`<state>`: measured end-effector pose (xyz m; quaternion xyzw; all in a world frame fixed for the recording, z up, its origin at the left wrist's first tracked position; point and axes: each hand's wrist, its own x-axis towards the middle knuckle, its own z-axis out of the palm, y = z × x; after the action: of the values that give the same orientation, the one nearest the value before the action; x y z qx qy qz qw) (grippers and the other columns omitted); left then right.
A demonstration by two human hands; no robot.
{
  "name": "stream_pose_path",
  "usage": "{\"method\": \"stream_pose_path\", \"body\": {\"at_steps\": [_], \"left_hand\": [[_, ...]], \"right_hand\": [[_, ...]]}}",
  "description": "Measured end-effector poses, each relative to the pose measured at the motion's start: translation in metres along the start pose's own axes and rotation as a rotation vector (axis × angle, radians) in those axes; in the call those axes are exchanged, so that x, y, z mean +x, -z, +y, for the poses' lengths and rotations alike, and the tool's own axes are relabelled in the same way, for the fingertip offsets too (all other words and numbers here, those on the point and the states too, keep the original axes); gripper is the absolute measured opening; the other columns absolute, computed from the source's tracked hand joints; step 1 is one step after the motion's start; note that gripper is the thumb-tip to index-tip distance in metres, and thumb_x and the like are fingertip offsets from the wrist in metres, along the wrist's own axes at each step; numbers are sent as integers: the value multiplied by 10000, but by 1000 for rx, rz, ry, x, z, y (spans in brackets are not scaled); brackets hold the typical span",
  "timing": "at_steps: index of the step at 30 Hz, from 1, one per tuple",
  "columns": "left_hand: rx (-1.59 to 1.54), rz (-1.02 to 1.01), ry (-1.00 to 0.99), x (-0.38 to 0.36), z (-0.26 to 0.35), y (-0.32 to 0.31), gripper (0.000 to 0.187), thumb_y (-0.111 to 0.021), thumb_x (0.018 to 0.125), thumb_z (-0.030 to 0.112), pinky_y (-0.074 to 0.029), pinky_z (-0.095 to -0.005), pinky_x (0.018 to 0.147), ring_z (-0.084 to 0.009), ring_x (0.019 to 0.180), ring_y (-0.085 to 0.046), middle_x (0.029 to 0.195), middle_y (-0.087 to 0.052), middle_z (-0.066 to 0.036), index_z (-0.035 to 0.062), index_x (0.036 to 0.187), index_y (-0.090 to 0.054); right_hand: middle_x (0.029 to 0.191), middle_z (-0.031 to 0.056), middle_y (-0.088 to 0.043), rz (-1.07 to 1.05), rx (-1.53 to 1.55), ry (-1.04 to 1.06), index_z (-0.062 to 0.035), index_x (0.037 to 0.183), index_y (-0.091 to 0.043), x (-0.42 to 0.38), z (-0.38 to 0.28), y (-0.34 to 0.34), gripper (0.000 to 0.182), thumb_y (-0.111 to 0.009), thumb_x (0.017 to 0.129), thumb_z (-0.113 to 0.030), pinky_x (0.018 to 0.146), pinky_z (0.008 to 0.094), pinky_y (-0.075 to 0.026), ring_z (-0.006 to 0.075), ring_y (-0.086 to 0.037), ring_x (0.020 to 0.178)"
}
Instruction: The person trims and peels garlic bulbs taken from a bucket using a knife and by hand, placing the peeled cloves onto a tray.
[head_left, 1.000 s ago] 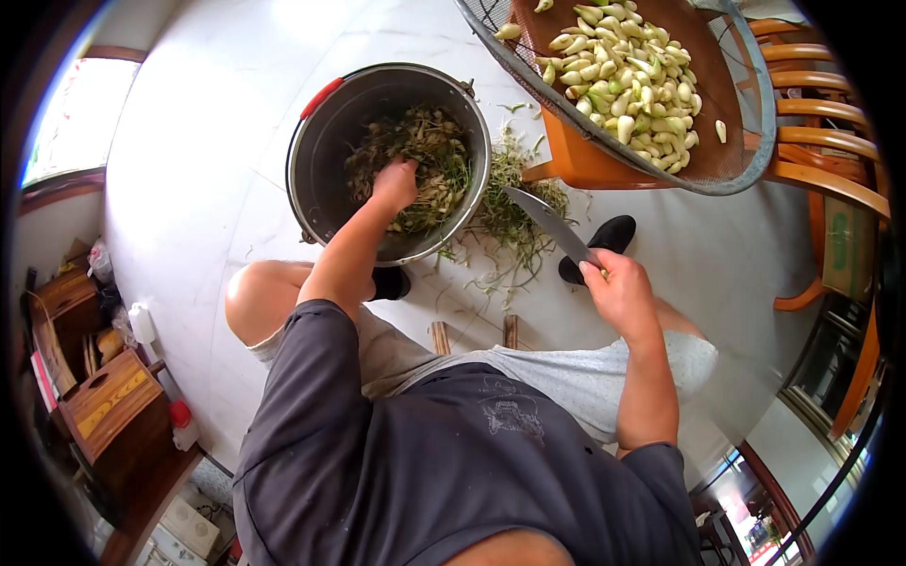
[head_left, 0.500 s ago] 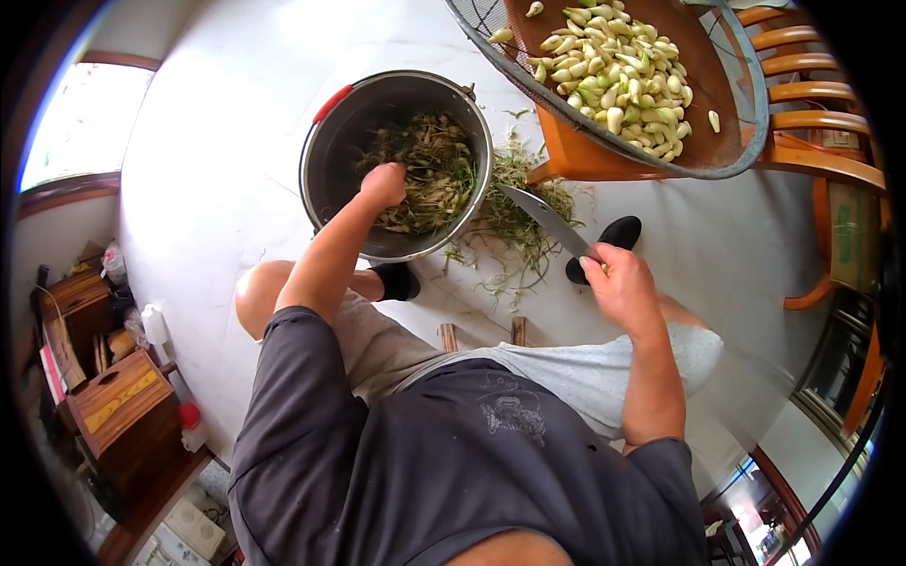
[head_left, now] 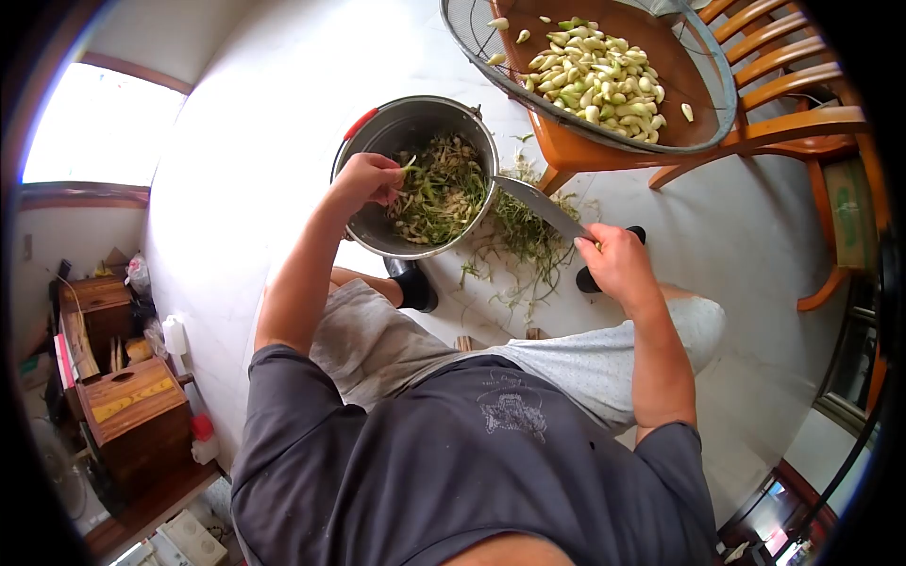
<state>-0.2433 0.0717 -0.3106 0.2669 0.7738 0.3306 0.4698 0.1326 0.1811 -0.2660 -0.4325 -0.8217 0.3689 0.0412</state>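
My left hand [head_left: 370, 179] is raised at the left side of a metal bucket [head_left: 379, 140]. Its fingers are pinched on a thin whitish-green onion bulb [head_left: 410, 165], mostly hidden by the fingertips. Below it, unpeeled bulbs with green and brown stems [head_left: 444, 193] fill the bucket's bottom. My right hand [head_left: 618, 262] grips a knife [head_left: 543, 203] by its handle. The blade points up and left, its tip by the bucket's right rim. Under the blade, a heap of green trimmings [head_left: 530, 226] lies on the floor.
A round mesh sieve [head_left: 732, 90] with trimmed pale bulbs [head_left: 604, 83] rests on a wooden chair [head_left: 566, 141] at upper right. My feet are beside the bucket and trimmings. A wooden cabinet [head_left: 132, 391] stands far left.
My left hand has come up out of the bucket's contents toward its left rim, with a bulb between the fingers. My right hand still holds the knife in much the same place.
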Motion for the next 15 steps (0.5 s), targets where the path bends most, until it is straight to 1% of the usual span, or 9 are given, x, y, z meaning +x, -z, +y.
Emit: {"method": "stream_pose_path", "body": {"at_steps": [2,3,6,7,9,10,11,13,15], "left_hand": [[-348,-92,-11,-9,6,-4,174,-607,886,105,-530,-231,549,-136,659,-643,853,-657,-143,-37,985,-582],[-525,-144,-13,-14,7,-8,193,-599,899,106,-539,-222,575,-138,698,-648,906,-655,-158,-38,1024,-566],[-980,-381,-84,-20,-6,-41,193,-553,924,93,-559,-211,618,-148,743,-648,975,-644,-193,-42,1061,-540],[-1109,-472,-100,-23,-8,-57,178,-516,935,86,-572,-224,646,-161,749,-650,980,-642,-208,-53,1043,-543],[-1230,-484,-2,-34,-11,-88,209,-488,938,81,-563,-219,651,-170,736,-630,1004,-613,-240,-74,1076,-508],[-1294,-510,35,-38,-11,-104,221,-491,930,69,-558,-219,658,-179,726,-619,1016,-595,-261,-83,1091,-492],[-1299,-468,99,-42,-8,-118,224,-480,936,72,-561,-221,650,-181,720,-616,1009,-587,-274,-81,1099,-490],[-1302,-510,125,-48,-6,-139,217,-469,943,73,-558,-219,639,-177,705,-616,992,-597,-258,-80,1095,-495],[-1280,-526,160,-51,-1,-151,214,-465,949,82,-554,-217,637,-169,688,-613,980,-603,-242,-82,1080,-505]], "right_hand": [[846,200,-649,24,41,-22,-50,978,-672,-3,-5,2,214,-590,841,-192,699,423,-487,374,-623,809],[844,194,-650,72,82,25,-55,984,-673,-5,-4,1,210,-597,840,-188,692,416,-488,366,-625,799],[838,175,-651,191,191,162,-65,1000,-676,-8,0,-7,203,-613,837,-170,672,394,-492,342,-632,766],[835,169,-650,214,223,209,-66,1003,-676,-9,-1,-8,202,-617,836,-162,668,387,-493,335,-632,754],[798,145,-640,298,254,338,-70,997,-681,-7,3,-16,188,-627,832,-142,651,368,-496,315,-627,713],[793,143,-640,294,226,334,-73,994,-683,-8,2,-16,185,-630,831,-144,647,368,-496,313,-627,713],[789,140,-639,289,199,330,-75,990,-685,-10,2,-16,182,-632,831,-147,643,369,-497,311,-627,712],[774,127,-632,296,165,336,-84,976,-691,-11,6,-19,173,-639,829,-160,627,374,-496,304,-623,699],[761,134,-623,290,123,343,-50,1001,-678,-12,9,-20,185,-635,838,-128,615,338,-479,269,-607,660]]}}
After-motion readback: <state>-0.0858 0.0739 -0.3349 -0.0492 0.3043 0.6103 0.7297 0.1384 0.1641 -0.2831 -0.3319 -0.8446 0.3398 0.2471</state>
